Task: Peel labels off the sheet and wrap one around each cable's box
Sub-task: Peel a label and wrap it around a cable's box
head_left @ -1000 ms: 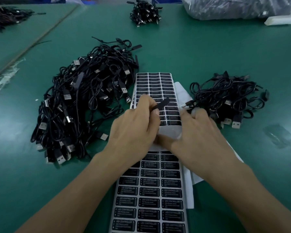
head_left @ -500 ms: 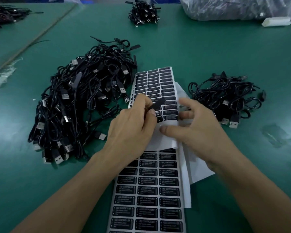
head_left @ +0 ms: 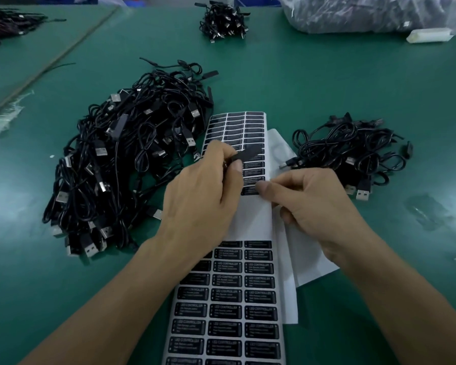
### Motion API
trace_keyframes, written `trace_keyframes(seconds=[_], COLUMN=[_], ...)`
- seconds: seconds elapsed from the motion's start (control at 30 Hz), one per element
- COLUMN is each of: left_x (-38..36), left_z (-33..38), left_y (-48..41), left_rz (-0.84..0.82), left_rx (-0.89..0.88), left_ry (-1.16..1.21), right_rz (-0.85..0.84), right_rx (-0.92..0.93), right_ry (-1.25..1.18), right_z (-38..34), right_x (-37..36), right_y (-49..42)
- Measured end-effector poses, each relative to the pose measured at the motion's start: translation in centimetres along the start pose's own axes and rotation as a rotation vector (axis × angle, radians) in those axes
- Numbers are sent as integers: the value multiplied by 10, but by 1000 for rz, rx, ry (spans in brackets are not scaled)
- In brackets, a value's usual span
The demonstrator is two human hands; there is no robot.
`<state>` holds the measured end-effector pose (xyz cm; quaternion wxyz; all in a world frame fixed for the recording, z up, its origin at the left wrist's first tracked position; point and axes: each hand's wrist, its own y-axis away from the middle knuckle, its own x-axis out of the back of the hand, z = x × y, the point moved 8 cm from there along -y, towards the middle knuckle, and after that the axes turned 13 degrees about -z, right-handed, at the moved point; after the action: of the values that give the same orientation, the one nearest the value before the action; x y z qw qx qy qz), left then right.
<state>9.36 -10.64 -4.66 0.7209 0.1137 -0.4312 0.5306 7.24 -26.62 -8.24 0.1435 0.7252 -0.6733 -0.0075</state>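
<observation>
We see the left hand (head_left: 203, 196) pinch a black label (head_left: 249, 154) by one end over the label sheet (head_left: 227, 293), which runs from the desk's (head_left: 300, 88) near edge to its middle, between a big cable pile (head_left: 132, 164) and a smaller cable pile (head_left: 353, 151). The right hand (head_left: 311, 204) pinches the sheet's bare right edge.

**Dim, cool overhead light with wide-angle distortion**

The scene is dim and carries a blue-green cast. Light from above leaves pale, diffuse sheen on the desk (head_left: 300, 88) at 9 and 3 o'clock. It also puts bright glare on the plastic bag (head_left: 366, 14) at 1 o'clock. The white backing of the label sheet (head_left: 250, 222) is the brightest area. Shadows are soft and pool beside the cable heap (head_left: 121, 167). Motion blur smears the left hand (head_left: 203, 196) and the dark label (head_left: 249, 154) it pinches. The right hand (head_left: 313, 206), pinching the sheet, is sharper. Wide-angle distortion stretches the edges. Print toward 12 o'clock is unreadable.
</observation>
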Motion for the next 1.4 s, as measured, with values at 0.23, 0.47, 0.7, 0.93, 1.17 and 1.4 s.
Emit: trace_keyframes(seconds=[0.23, 0.47, 0.7, 0.93, 1.17, 1.4], left_x=[-18, -19, -12, -10, -3, -8], left_z=[-9, -20, -10, -3, 4, -2], left_y=[1, -1, 1, 1, 2, 1], left_rz=[-155, -137, -119, -102, -76, -125], left_rx=[32, 87, 12, 3, -68, -48], left_ry=[179, 365, 344, 212, 202, 233], right_rz=[-37, -113, -138, -139, -140, -143], right_rx=[-85, -96, -92, -48, -46, -31], right_ry=[-166, -131, -31, -21, -19, 22], right_z=[3, 4, 4, 3, 3, 4], right_x=[-2, -4, -8, -9, -10, -13], right_y=[1, 0, 0, -1, -1, -2])
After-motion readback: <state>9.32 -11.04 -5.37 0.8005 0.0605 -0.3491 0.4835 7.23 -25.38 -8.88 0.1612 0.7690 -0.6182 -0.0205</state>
